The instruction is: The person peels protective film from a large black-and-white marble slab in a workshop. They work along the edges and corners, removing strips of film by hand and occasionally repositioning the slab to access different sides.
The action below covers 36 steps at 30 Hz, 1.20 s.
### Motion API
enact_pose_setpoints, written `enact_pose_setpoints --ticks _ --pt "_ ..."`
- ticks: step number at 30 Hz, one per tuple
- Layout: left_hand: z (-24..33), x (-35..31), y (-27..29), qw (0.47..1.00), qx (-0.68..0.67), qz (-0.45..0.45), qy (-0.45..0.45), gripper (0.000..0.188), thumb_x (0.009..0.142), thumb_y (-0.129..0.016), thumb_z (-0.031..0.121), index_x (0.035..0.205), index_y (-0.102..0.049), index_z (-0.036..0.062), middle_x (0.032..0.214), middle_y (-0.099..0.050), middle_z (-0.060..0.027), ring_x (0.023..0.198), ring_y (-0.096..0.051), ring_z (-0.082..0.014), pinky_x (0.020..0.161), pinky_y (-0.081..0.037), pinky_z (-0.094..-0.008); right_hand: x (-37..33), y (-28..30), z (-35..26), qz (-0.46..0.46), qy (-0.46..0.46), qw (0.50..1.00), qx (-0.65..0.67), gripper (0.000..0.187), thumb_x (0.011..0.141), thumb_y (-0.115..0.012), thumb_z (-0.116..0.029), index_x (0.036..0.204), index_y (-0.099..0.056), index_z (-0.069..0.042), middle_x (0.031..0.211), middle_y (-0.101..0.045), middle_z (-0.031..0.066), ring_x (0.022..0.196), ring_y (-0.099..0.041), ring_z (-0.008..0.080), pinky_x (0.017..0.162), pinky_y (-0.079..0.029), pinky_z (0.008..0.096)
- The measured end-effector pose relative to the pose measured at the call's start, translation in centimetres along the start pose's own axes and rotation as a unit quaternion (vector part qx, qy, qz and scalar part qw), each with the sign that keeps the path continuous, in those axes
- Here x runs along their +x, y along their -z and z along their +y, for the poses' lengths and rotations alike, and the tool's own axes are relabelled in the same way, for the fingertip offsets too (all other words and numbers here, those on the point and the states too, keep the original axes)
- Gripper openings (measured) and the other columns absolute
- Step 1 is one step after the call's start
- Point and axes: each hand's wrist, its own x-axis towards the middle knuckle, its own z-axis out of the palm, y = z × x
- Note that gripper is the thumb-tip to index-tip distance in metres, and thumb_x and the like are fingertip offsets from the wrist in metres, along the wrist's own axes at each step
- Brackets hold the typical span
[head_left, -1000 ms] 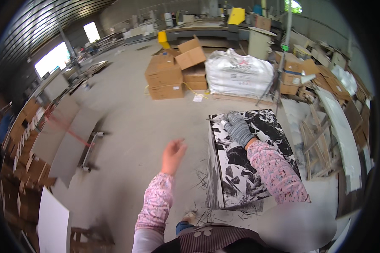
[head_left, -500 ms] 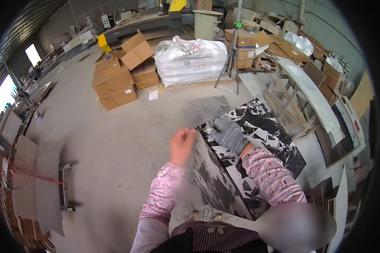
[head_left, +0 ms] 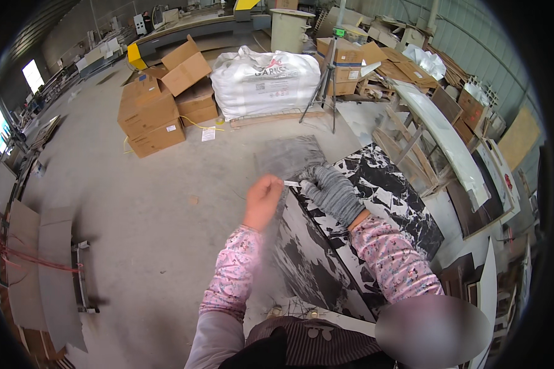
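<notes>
My bare left hand is closed in a pinch on one end of a small, thin white strip. A grey knitted glove covers my right hand, whose curled fingers meet the strip's other end. Both hands are at the far left corner of a black-and-white marble-patterned slab. The gloved hand is over this slab's top, but whether it touches the surface I cannot tell. A matching patterned panel slopes down from the slab's left edge. What the strip is made of is too small to make out.
A grey slab lies on the floor beyond my hands. Farther off stand cardboard boxes, a big white sack and a tripod. To the right is a wooden frame; at left, grey boards.
The white strip now shows plainly between my hands, where a dark gap showed before. My left hand has risen slightly, and the whole view has shifted a little.
</notes>
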Motion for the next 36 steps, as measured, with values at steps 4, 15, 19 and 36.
enact_pose_setpoints --ticks 4,15,19,36 --pt "-0.1 -0.1 -0.6 1.000 0.004 0.012 -0.012 0.021 0.100 -0.063 0.016 0.083 -0.059 0.0035 0.071 -0.047 0.0080 0.069 -0.041 -0.0038 0.060 -0.036 -0.0241 0.5 0.1 -0.5 -0.022 -0.028 0.997 -0.066 0.017 0.085 -0.070 -0.024 0.089 -0.067 -0.008 0.085 -0.067 0.0158 0.083 -0.065 0.0367 0.075 -0.053 0.0471" --pt "-1.1 0.5 -0.4 1.000 -0.017 -0.001 -0.004 0.023 0.100 -0.065 0.017 0.081 -0.058 0.0046 0.070 -0.048 0.0088 0.066 -0.040 -0.0029 0.059 -0.036 -0.0233 0.7 -0.4 -0.5 -0.040 -0.053 0.994 -0.085 0.018 0.085 -0.070 -0.025 0.091 -0.068 -0.008 0.088 -0.068 0.0169 0.085 -0.066 0.0372 0.077 -0.053 0.0472" --pt "-0.3 -0.1 -1.0 0.999 -0.047 0.016 -0.003 0.022 0.100 -0.064 0.015 0.081 -0.058 0.0055 0.069 -0.049 0.0087 0.064 -0.040 -0.0022 0.057 -0.034 -0.0224 0.6 -0.5 -0.3 -0.031 -0.037 0.996 -0.081 0.018 0.085 -0.070 -0.025 0.090 -0.068 -0.008 0.086 -0.068 0.0169 0.084 -0.066 0.0370 0.077 -0.053 0.0473" --pt "0.3 1.2 -0.9 0.997 -0.059 0.000 0.058 0.022 0.099 -0.063 0.017 0.079 -0.061 0.0086 0.069 -0.050 0.0097 0.063 -0.040 -0.0011 0.056 -0.032 -0.0218 0.4 -0.7 -1.3 -0.002 -0.030 0.995 -0.095 0.013 0.083 -0.070 -0.017 0.089 -0.067 -0.006 0.081 -0.065 0.0157 0.078 -0.063 0.0373 0.070 -0.052 0.0474"
